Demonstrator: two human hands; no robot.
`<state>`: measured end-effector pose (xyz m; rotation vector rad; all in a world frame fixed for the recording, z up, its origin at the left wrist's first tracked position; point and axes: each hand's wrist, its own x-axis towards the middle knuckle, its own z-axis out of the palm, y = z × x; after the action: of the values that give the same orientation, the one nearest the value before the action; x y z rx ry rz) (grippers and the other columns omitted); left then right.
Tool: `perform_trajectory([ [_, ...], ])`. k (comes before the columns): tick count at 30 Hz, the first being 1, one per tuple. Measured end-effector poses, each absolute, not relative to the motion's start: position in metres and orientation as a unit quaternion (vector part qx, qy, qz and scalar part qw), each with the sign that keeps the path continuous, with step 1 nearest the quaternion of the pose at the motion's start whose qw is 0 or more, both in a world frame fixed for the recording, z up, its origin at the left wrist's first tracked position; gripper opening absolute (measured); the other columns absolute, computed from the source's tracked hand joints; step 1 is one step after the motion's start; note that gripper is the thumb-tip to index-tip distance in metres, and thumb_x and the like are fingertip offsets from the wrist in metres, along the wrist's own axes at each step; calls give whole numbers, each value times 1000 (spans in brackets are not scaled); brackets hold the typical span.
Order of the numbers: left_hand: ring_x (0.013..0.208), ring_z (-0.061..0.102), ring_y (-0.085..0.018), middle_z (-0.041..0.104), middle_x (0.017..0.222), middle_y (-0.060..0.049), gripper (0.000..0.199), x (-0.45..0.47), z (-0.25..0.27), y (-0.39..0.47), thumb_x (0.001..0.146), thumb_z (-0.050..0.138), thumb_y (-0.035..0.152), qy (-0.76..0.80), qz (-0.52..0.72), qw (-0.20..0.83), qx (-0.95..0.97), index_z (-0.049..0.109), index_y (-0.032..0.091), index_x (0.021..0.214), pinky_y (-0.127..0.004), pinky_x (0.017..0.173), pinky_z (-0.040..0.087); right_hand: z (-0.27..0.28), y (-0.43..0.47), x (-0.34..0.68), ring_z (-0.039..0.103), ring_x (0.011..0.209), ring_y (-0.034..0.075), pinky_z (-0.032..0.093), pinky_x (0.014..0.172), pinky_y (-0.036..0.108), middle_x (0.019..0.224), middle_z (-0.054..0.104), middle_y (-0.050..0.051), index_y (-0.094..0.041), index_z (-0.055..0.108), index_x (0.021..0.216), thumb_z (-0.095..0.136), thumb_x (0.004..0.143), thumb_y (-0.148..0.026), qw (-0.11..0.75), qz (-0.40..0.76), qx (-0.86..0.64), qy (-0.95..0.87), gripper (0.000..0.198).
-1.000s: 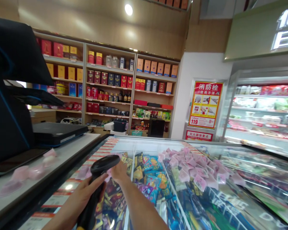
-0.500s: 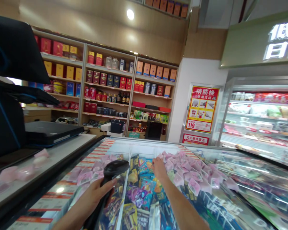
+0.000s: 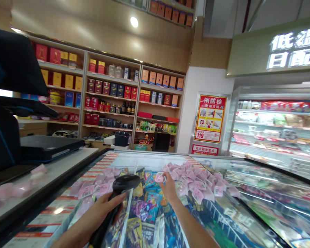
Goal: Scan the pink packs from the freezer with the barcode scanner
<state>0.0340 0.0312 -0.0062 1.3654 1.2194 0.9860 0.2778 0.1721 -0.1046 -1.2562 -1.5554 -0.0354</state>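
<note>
My left hand (image 3: 105, 206) is wrapped round the handle of a black barcode scanner (image 3: 126, 182), its head pointing forward and to the right. Between the fingertips of my right hand (image 3: 169, 188) is a small pink cup (image 3: 159, 177) with a label, held upright just right of the scanner head. A heap of similar pink cups (image 3: 196, 181) lies on the freezer's glass top to the right of that hand. A smaller group of pink cups (image 3: 100, 187) sits to the left, behind the scanner.
Colourful frozen packs (image 3: 144, 210) show through the freezer glass. On the left counter (image 3: 67, 163) are more pink cups (image 3: 23, 189), a black flat device (image 3: 49, 146) and a dark monitor (image 3: 12, 62). Shelves of boxed goods (image 3: 108, 89) stand behind; a lit chiller (image 3: 274, 137) is at right.
My right hand has come away from the heap, moving a little left, and now shows a pink cup in its fingers. The view has shifted slightly right; my left hand keeps the scanner.
</note>
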Motion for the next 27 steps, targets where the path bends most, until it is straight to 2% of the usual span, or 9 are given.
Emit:
perform_trajectory([
  [4,41,43,-8,49,42,5,37,36,-2,27,62,52,52,484,404,536,561,51,17,53,-19,44,33,-104,166,267,52,77,16,40,73,29,77,54,2,-18,47,79,42,57,-8,549,-18,-536,-642,25],
  [7,43,43,-8,50,45,5,34,33,-4,26,64,53,50,454,407,564,557,51,17,54,-18,45,34,-106,165,263,53,85,16,40,78,29,89,56,5,-16,47,93,42,59,-8,549,-4,-525,-650,36],
  [11,44,43,-7,50,47,5,31,28,-6,25,65,54,47,427,391,586,566,52,17,56,-18,46,35,-109,166,259,48,101,17,36,88,32,109,52,8,-16,38,114,42,60,-6,541,12,-520,-661,55],
  [15,43,42,-7,49,45,5,34,29,0,20,65,52,49,439,401,569,568,52,17,55,-17,44,34,-111,164,254,43,107,17,32,93,33,117,47,7,-17,35,119,40,60,-6,528,20,-518,-672,60],
  [19,40,40,-7,48,43,5,35,27,5,17,63,53,50,460,414,548,563,51,17,53,-18,42,32,-110,161,242,46,104,17,33,91,33,113,50,7,-17,39,116,42,60,-8,512,20,-536,-672,57],
  [27,41,42,-9,46,41,5,36,1,-1,27,64,52,51,506,444,488,555,50,17,52,-19,41,34,-108,169,198,55,90,18,41,79,29,97,59,5,-18,41,114,47,61,-10,482,77,-575,-657,54],
])
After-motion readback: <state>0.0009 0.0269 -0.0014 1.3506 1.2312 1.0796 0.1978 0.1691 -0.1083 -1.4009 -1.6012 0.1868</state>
